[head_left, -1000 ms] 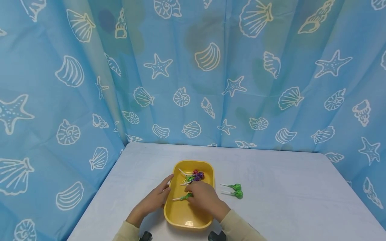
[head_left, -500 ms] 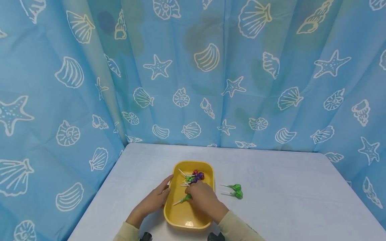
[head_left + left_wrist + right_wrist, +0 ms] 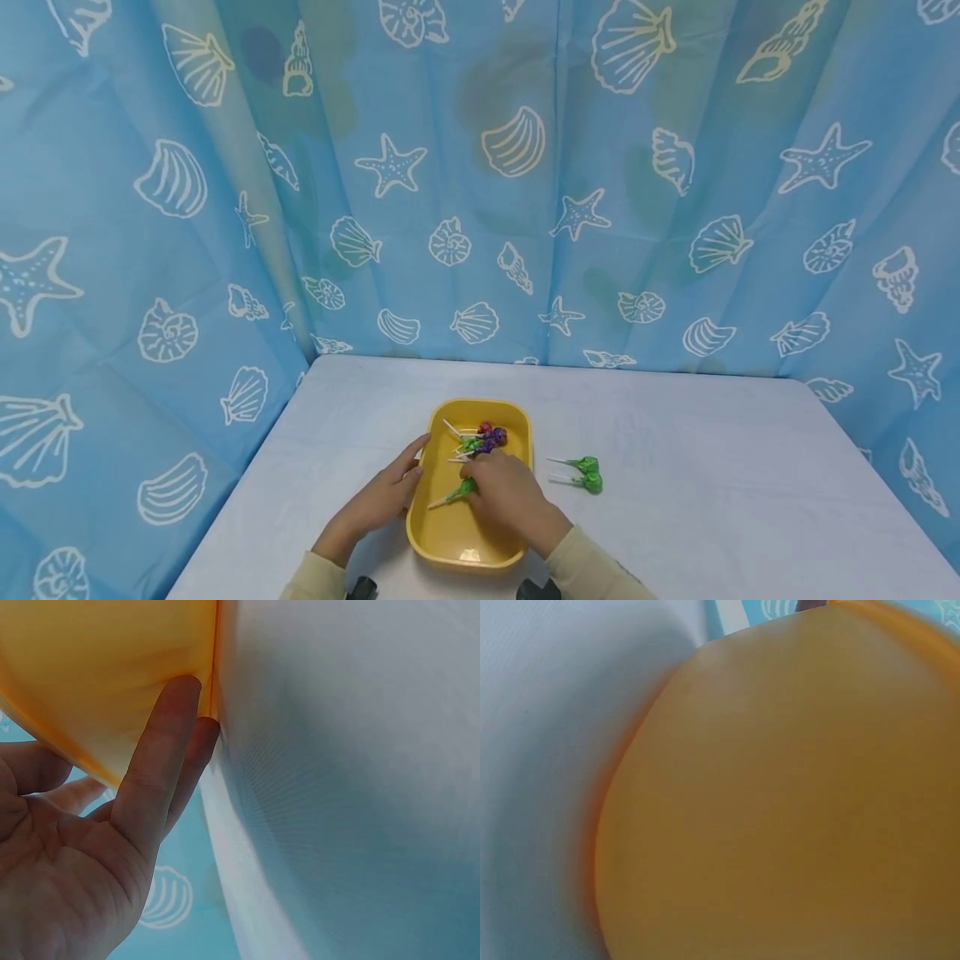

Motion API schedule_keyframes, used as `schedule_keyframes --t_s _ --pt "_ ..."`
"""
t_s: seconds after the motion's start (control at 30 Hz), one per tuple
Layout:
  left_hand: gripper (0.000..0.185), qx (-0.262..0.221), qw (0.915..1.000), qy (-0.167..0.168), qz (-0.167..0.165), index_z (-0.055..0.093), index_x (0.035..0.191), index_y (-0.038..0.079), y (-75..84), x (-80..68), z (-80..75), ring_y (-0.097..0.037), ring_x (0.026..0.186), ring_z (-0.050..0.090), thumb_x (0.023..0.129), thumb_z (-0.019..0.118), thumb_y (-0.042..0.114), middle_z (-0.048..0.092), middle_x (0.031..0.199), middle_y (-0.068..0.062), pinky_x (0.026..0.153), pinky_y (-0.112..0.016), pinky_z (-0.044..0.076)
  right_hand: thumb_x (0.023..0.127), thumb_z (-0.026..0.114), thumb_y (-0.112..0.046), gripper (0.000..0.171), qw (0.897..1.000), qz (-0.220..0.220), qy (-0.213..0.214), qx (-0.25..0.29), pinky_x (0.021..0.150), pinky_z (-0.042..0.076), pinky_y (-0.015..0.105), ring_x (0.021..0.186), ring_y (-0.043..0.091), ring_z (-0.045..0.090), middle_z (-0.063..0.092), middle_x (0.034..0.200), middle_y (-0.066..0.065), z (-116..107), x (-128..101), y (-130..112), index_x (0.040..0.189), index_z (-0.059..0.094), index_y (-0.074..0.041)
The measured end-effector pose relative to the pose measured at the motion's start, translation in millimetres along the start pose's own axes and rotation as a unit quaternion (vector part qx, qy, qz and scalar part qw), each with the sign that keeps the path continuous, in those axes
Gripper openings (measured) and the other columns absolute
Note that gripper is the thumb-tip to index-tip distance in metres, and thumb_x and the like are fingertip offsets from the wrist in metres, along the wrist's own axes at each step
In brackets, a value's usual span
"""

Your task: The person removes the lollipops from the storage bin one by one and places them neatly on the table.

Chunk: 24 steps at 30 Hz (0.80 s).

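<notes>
A yellow tray (image 3: 442, 542) sits on the white table (image 3: 697, 500) near the front edge. Several wrapped lollipops (image 3: 486, 438) lie in a small heap at its far end. My right hand (image 3: 498, 492) is inside the tray and pinches a green lollipop (image 3: 461, 492) by its head, the stick pointing left. My left hand (image 3: 386, 493) lies flat against the tray's left wall (image 3: 112, 682), fingers straight. Two more green lollipops (image 3: 587, 472) lie on the table just right of the tray. The right wrist view is filled by the blurred tray floor (image 3: 795, 810).
A blue curtain with shell and starfish prints (image 3: 480, 183) closes off the back and both sides of the table. Bare tabletop stretches to the right of the tray and behind it.
My right hand has shifted slightly left and nearer with the green lollipop, whose stick now tilts more. The left hand stays against the tray.
</notes>
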<state>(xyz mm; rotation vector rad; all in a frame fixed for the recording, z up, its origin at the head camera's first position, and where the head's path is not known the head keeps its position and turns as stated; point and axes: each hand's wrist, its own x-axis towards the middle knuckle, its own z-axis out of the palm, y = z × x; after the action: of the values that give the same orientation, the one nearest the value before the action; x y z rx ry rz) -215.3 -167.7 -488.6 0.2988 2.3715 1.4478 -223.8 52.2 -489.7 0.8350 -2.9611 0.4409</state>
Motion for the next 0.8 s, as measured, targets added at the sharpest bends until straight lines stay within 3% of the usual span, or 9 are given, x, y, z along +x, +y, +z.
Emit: schedule_keyframes --t_s 0.23,0.5,0.8 --pt "0.053 -0.007 1.0000 -0.003 -0.006 0.022 0.163 0.014 1.7 -0.1 -0.1 -0.041 0.116 0.061 0.111 0.036 0.018 0.039 0.149 -0.036 0.073 -0.045 0.060 0.085 0.077 -0.020 0.024 0.999 0.006 0.011 0.048 0.086 0.054 0.038 0.090 0.016 0.063 0.072 0.098 -0.004 -8.1 -6.4 1.1 0.108 0.078 -0.015" --pt "0.054 0.007 0.9994 0.016 -0.031 0.024 0.163 0.017 5.2 3.0 2.2 -0.044 0.120 0.058 0.111 0.037 0.020 0.040 0.150 -0.033 0.074 -0.046 0.060 0.086 0.076 -0.021 0.033 0.996 0.030 0.012 0.080 0.096 0.052 0.044 0.106 0.023 0.064 0.072 0.111 0.001 -13.6 -11.1 6.7 0.118 0.076 -0.015" --pt "0.053 0.013 0.9989 0.022 -0.038 0.025 0.162 0.018 4.9 3.1 4.0 -0.042 0.118 0.060 0.111 0.038 0.020 0.042 0.149 -0.032 0.074 -0.045 0.060 0.087 0.076 -0.025 0.029 0.994 0.032 0.054 0.093 0.088 0.054 0.041 0.096 0.018 0.062 0.070 0.103 -0.002 -18.9 -17.4 11.9 0.114 0.076 -0.016"
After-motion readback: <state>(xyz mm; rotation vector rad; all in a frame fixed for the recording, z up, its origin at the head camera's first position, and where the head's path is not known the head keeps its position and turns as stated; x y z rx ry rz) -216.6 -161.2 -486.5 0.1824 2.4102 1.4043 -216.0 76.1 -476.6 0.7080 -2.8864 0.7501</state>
